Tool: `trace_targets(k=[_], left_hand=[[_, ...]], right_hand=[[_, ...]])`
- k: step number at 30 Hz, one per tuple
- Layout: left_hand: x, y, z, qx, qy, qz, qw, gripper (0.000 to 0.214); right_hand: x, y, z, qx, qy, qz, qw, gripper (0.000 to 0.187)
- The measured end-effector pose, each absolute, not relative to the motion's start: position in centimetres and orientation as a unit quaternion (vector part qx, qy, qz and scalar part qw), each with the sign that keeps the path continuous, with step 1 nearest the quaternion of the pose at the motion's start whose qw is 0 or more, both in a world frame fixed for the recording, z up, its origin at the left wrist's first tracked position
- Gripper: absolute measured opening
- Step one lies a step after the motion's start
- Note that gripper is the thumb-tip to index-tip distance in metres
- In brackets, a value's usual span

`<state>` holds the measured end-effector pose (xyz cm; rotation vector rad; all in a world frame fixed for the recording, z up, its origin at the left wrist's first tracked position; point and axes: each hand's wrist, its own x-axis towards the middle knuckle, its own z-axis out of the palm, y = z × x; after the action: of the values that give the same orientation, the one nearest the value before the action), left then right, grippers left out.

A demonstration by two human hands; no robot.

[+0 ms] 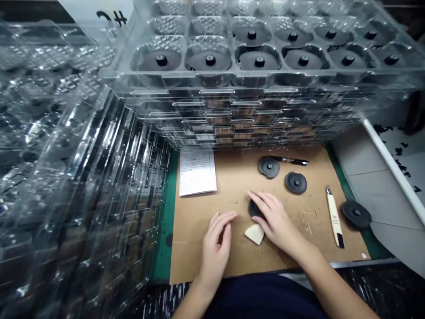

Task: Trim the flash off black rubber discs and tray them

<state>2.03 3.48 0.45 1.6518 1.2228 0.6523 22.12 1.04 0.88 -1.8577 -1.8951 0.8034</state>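
Observation:
My right hand (270,217) holds a black round disc (255,208) against the cardboard, its thumb and fingers around the edge; much of the disc is hidden beneath the hand. Just below the thumb lies a small cream wedge-shaped piece (255,235), flat on the cardboard (192,248). To the left, my left hand (217,241) rests with fingers bent and thumb apart, holding nothing. Two more black discs with a centre stub, one (269,167) near a dark pen (292,160) and another (295,182), lie beyond my right hand.
Stacked clear plastic trays (229,79) rise at the back, the top one carrying several black discs. More clear trays (109,133) stand at left. A printed paper (198,172), a cream-handled cutter (335,217) and another black disc (356,215) lie around the work area.

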Motion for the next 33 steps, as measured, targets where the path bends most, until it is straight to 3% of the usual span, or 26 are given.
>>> trace_targets(k=[5, 8, 13, 15, 20, 24, 28, 31, 33], left_hand=[[2.4, 3.1, 1.4, 0.684, 0.441, 0.279, 0.509, 0.033], [2.3, 3.0, 2.0, 0.736, 0.381, 0.291, 0.477, 0.043], [1.8, 3.5, 4.0, 0.87, 0.229, 0.199, 0.39, 0.057], [1.7, 3.7, 4.8, 0.883, 0.201, 0.147, 0.398, 0.056], [1.4, 4.0, 6.3, 0.864, 0.176, 0.102, 0.46, 0.05], [0.8, 3.5, 6.7, 0.828, 0.166, 0.12, 0.522, 0.04], [0.2, 2.1, 5.7, 0.701, 0.231, 0.205, 0.643, 0.052], [-0.1, 1.2, 3.9, 0.444, 0.328, 0.306, 0.776, 0.06], [-0.2, 0.9, 2.6, 0.295, 0.376, 0.339, 0.81, 0.059]], right_hand=[[21.9, 1.3, 0.9, -0.668, -0.653, 0.299, 0.195, 0.047], [21.4, 1.0, 1.8, -0.691, -0.61, 0.304, 0.242, 0.046], [20.1, -0.3, 4.3, -0.594, -0.32, 0.617, 0.406, 0.041], [19.7, -1.3, 4.3, -0.538, -0.233, 0.698, 0.411, 0.04], [19.2, -3.6, 3.0, -0.488, -0.16, 0.758, 0.402, 0.044], [18.5, -4.1, 3.5, -0.567, -0.288, 0.691, 0.343, 0.051], [18.4, -4.0, 4.2, -0.646, -0.458, 0.546, 0.272, 0.059], [19.4, -4.1, 3.9, -0.703, -0.469, 0.463, 0.267, 0.044], [20.0, -4.2, 3.1, -0.744, -0.471, 0.4, 0.256, 0.034]])
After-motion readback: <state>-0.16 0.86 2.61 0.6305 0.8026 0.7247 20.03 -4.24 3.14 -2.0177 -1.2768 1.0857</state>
